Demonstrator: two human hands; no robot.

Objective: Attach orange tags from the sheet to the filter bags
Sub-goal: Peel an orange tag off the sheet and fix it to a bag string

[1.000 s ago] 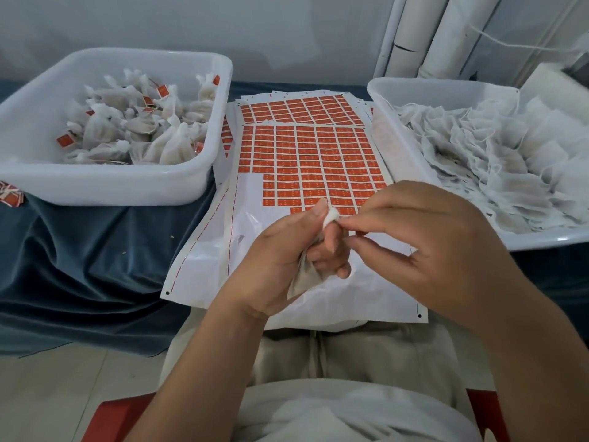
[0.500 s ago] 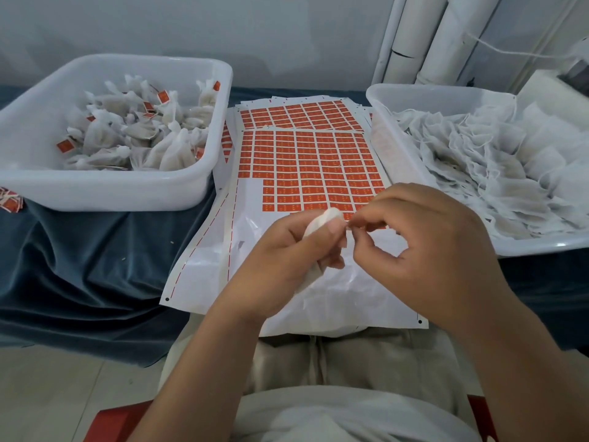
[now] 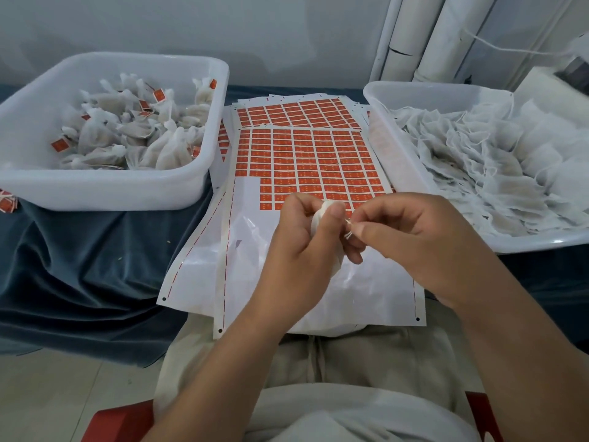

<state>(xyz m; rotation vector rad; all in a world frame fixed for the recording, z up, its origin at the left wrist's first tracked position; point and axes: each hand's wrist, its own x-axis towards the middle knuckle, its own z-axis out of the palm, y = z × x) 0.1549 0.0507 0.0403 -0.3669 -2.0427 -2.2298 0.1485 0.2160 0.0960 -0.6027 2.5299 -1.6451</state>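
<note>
Closest to me, the person sits on a red seat [image 3: 118,421] with pale trousers [image 3: 350,355] across the lap. Just above the lap the left hand [image 3: 302,250] is curled round a small white filter bag [image 3: 320,213], thumb pressed over its gathered top. The right hand [image 3: 414,240] meets it from the side, thumb and forefinger pinching the bag's thin white string [image 3: 348,230]; I cannot make out a tag on it. Both hands hover over the sheet of orange tags [image 3: 306,164], which lies on a blue cloth [image 3: 79,250] and droops over the table edge toward the lap; its near part is bare white backing, with rows of tags filling the far part. To the left stands a white tub [image 3: 105,189] holding bunched bags with orange tags [image 3: 134,138], and a few loose tags [image 3: 6,200] lie beside it at the cloth's edge. To the right, a second white tub [image 3: 538,242] is heaped with flat, plain filter bags [image 3: 478,154]. Behind the first sheet lies another tag sheet [image 3: 296,111], between the tubs. Farthest back, white pipes [image 3: 414,36] run up the wall.
</note>
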